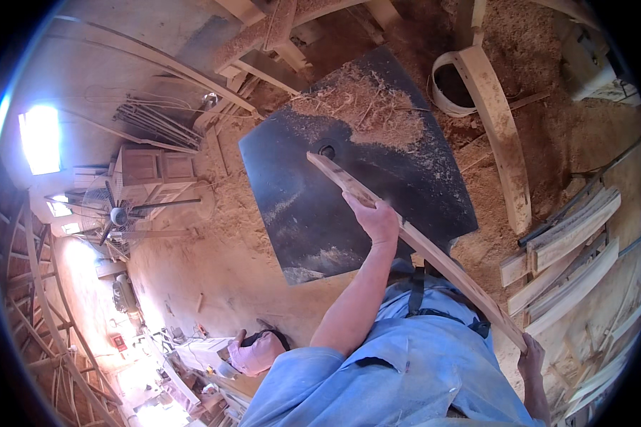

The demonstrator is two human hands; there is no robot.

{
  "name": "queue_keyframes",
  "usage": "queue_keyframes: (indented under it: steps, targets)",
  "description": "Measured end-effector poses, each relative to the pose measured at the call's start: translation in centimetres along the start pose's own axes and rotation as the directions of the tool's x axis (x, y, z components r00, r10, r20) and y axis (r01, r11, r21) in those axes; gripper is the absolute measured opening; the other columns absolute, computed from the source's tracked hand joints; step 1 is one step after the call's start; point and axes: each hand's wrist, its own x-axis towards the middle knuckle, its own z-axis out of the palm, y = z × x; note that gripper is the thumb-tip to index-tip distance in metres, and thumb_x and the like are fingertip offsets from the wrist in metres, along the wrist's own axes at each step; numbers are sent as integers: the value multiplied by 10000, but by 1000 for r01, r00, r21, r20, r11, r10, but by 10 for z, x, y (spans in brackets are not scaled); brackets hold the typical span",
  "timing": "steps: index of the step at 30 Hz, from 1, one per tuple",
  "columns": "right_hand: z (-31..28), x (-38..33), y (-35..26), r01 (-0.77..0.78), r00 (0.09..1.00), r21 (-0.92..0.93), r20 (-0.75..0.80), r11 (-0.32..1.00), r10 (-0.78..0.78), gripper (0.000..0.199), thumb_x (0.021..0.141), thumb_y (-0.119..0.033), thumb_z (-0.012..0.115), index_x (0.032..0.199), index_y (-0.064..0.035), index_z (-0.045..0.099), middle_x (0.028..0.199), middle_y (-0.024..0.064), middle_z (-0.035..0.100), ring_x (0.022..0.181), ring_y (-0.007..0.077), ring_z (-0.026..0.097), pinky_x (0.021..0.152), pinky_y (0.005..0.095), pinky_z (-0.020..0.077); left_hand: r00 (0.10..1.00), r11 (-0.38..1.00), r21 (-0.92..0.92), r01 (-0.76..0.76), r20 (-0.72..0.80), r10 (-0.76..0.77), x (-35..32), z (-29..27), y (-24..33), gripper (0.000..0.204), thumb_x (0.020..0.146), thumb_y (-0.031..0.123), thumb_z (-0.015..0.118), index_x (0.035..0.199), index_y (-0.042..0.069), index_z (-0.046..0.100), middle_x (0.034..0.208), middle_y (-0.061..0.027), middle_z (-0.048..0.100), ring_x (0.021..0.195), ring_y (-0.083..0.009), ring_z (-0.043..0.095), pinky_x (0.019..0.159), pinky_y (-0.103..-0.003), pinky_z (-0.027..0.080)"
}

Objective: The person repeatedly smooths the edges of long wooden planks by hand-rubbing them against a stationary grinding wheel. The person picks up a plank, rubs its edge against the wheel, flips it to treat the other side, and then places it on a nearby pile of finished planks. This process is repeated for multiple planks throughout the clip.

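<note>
A long, narrow wooden strip (441, 260) runs diagonally in front of my body, its far end by the round dark spindle (327, 151) in the black machine table (306, 213). My left hand (375, 219) is closed around the strip above the table, towards its far part, fingers pointing along the wood. Down at the lower right, my right hand (530, 354) grips the near end. Whether the strip's tip touches the spindle, I cannot tell. Wood shavings (377, 107) lie heaped across the far side of the table.
Beyond the table stand a white bucket (454, 110) and a curved timber (498, 135). More curved boards (575, 228) are stacked at the right. To the left are a standing fan (119, 216) and a wooden cabinet (139, 165). Another person (256, 354) is at the lower left.
</note>
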Motion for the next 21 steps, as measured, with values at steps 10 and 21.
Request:
queue_keyframes:
  steps: [10,21]
  targets:
    - [-5,4,-5,-49,997,45,60,998,46,342,820,45,666,1158,-4,673,1051,223,726,951,429,699,837,488,566,1000,1000,-1,12,9,-12,0,4,9,832,841,-37,517,1572,-160,138,1638,-327,243,1556,-370,244,1277,-355,193]
    - [-7,51,-29,47,999,35,22,998,-48,427,775,101,615,1182,-22,650,1070,214,723,984,421,695,844,493,563,994,995,-40,-88,-74,85,56,5,6,649,864,-29,544,1476,-143,360,1394,-278,524,1313,-331,521,1121,-324,365]
